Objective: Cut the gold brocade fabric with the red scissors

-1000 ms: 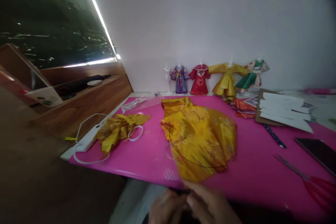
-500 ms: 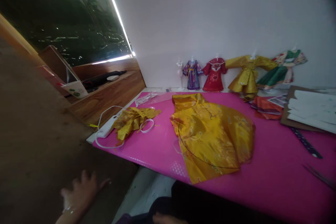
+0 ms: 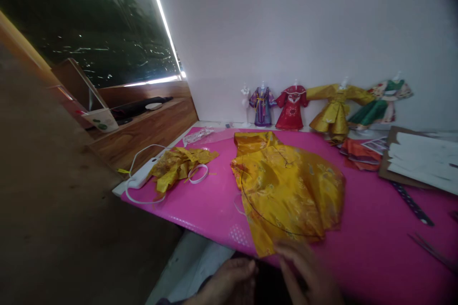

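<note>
Fabric piece [image 3: 286,190] lies mid-mat [image 3: 365,228], w/ its near edge at the mat's front. Left hand [image 3: 229,281] & right hand [image 3: 307,271] sit in front of that edge, below the mat, side by side. Fabric scraps [image 3: 177,164] to the left, w/ tape roll [image 3: 198,174] just beside them. Row of doll garments [image 3: 322,105] stands behind, along the wall [image 3: 304,24]. Paper stack [image 3: 418,159] far right; scissors [image 3: 434,250] nearer, right edge.
</note>
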Available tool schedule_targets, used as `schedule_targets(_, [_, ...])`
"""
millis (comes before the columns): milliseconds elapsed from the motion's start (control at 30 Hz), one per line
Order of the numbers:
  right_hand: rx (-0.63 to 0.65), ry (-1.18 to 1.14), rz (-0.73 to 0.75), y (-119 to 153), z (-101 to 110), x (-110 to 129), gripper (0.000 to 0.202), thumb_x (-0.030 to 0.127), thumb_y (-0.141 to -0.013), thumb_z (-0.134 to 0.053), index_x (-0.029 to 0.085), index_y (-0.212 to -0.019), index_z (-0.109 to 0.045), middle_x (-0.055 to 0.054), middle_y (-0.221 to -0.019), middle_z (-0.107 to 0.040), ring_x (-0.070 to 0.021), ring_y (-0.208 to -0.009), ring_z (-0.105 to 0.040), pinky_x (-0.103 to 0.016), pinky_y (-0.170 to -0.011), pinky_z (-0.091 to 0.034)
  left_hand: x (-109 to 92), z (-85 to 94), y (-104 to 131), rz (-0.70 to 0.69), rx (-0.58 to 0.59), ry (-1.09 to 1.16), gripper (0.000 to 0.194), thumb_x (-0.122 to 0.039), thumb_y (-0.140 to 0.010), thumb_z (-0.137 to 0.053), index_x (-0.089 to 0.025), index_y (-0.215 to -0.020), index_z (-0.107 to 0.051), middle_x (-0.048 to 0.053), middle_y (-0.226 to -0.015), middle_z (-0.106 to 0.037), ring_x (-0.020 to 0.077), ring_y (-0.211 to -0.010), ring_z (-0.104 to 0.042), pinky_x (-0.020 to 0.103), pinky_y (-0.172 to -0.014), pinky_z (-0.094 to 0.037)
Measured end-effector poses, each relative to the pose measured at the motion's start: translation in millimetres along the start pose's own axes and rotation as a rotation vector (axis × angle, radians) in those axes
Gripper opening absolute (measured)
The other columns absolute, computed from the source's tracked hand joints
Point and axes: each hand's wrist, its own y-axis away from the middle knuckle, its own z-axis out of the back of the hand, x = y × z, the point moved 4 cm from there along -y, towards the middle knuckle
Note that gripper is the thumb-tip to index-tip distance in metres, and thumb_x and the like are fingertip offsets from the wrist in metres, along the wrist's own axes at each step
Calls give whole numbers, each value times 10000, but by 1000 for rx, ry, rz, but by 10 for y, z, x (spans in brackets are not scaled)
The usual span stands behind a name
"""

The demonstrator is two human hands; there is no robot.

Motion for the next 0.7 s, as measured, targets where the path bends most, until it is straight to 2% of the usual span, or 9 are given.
schedule_targets(67, [25,146,108,-52,19,-103,286,167,-917,-522,225,-1177,-624,-108,-1153,-741,-307,-1070,-686,-501,-909,-573,-62,63,49,-56,-44,20,480,-501,-492,-898,-142,-600,-598,-63,-482,-482,47,-418,-429,174,-454,-321])
schedule_targets(167, [100,257,140,-68,-48,-232,308,171,-931,-495,198,-1226,-581,-129,-1223,-709,-327,-1130,-659,-581,-905,-571,-280,234,169,-198,-145,-13,489,-522,-519,-881,-157,-547,-557,-69,-430,-477,45,-400,-382,179,-443,-299])
schedule_targets(300, [128,280,119,-9,-126,-313,292,180,-943,-478,185,-1212,-591,-134,-1209,-714,-320,-1121,-668,-584,-873,-594,-603,459,348,-299,-243,-147,471,-522,-569,-861,-150,-546,-573,-52,-456,-545,49,-436,-433,173,-482,-334])
schedule_targets(400, [128,282,126,15,-144,-328,291,166,-934,-483,187,-1197,-607,-127,-1220,-711,-317,-1130,-664,-584,-889,-587,-717,546,394,-275,-257,-302,464,-534,-567,-853,-141,-578,-608,-29,-491,-598,55,-392,-442,191,-439,-305])
schedule_targets(500, [125,293,137,-5,-140,-307,298,149,-917,-498,193,-1183,-626,-114,-1223,-713,-311,-1129,-667,-566,-892,-593,-815,623,388,-276,-271,-450,458,-552,-590,-826,-150,-569,-606,-40,-474,-581,62,-372,-423,199,-414,-278])
schedule_targets(567, [121,300,159,-34,-118,-260,299,143,-914,-503,201,-1178,-631,-101,-1212,-720,-306,-1119,-673,-558,-878,-603,-951,706,380,-325,-288,-592,404,-519,-630,-808,-159,-590,-630,-43,-479,-569,92,-423,-465,212,-441,-322])
schedule_targets(633, [106,306,186,-69,-50,-197,297,141,-913,-499,205,-1170,-633,-92,-1197,-728,-297,-1104,-683,-538,-861,-615,-1184,804,389,-498,-399,-858,297,-466,-723,-738,-172,-733,-694,3,-624,-655,159,-557,-577,267,-547,-435])
schedule_targets(700, [55,332,194,-104,101,-142,288,148,-909,-500,203,-1157,-636,-97,-1183,-734,-291,-1093,-690,-504,-861,-620,-1436,824,422,-783,-601,-1178,277,-418,-801,-638,-191,-943,-705,88,-939,-714,270,-832,-662,406,-760,-512])
